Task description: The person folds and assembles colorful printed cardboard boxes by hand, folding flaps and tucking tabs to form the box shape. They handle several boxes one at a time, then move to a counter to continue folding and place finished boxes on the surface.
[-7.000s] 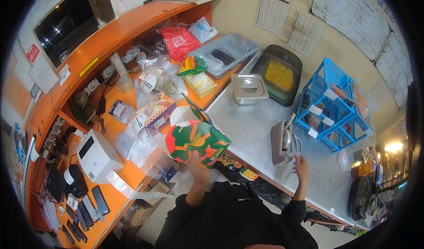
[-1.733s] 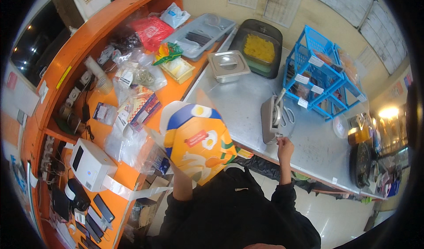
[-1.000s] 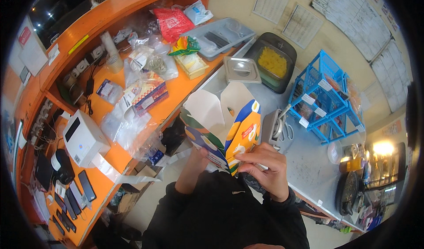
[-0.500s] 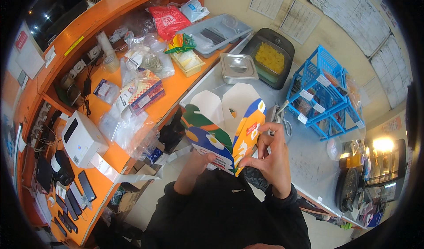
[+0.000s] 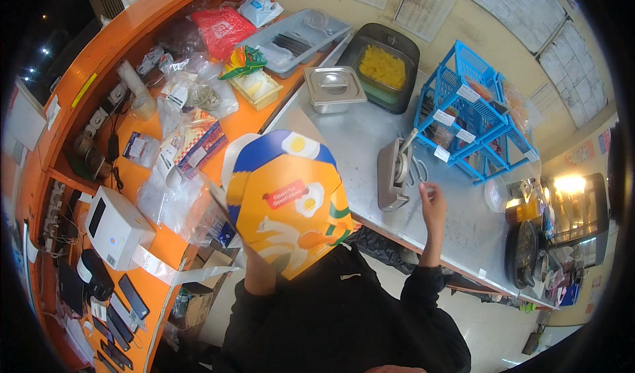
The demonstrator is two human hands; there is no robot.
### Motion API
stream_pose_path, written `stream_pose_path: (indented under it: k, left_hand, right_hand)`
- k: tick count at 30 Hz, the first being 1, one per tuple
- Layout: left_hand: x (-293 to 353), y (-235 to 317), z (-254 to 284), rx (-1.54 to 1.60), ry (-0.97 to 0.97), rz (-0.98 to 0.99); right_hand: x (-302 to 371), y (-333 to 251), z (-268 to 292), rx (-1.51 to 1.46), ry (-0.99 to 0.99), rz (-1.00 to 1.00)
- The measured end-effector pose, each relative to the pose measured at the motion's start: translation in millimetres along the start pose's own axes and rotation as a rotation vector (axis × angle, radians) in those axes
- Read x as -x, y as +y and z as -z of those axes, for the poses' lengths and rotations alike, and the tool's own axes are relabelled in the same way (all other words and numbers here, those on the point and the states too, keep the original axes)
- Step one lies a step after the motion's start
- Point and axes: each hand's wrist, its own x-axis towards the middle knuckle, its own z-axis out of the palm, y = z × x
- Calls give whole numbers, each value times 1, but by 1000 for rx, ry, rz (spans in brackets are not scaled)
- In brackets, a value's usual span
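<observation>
A folded paper food box (image 5: 291,204), orange with blue and green patches and fried-egg pictures, is tilted in front of me. My left hand (image 5: 258,270) grips it from below and behind; most of those fingers are hidden by the box. Away from it, over the steel counter (image 5: 456,241), my right hand (image 5: 432,204) is raised with loosely bent fingers and nothing in them. Just left of that hand stands a narrow grey metal container (image 5: 393,178) with utensil handles in it. Loop-shaped handles (image 5: 418,172) stick out of its side, close to my fingertips.
Blue plastic racks (image 5: 469,118) with packets stand at the back right. Behind the counter are a lidded steel pan (image 5: 335,88) and a black tray (image 5: 407,55) with yellow food. The orange desk (image 5: 248,118) at left bears plastic bags, a white printer (image 5: 122,227) and several phones.
My right hand has let go of the box and moved right, toward the grey container. The box has swung left and turned, its orange side now facing up. The view has shifted slightly.
</observation>
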Motion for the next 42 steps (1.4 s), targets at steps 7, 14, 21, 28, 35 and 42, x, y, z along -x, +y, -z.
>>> stream_pose_path:
  k: [7, 14, 21, 28, 35, 42]
  left_hand:
    - [0, 1, 7, -2, 2, -10]
    - [-4, 2, 6, -4, -15, 4]
    - [2, 10, 12, -14, 3, -26]
    - [4, 10, 10, -42, 1, -27]
    - [-1, 5, 2, -49, -14, -45]
    - [-2, -6, -9, -144, 34, -79]
  right_hand:
    - [5, 47, -43, -243, -256, -362]
    - [0, 34, -38, -349, -312, -308]
    - [44, 55, -49, -694, -119, -244]
    - [54, 57, -65, -457, -64, -154]
    - [32, 77, -34, 536, -270, -99]
    - [51, -108, 19, -723, -300, 6]
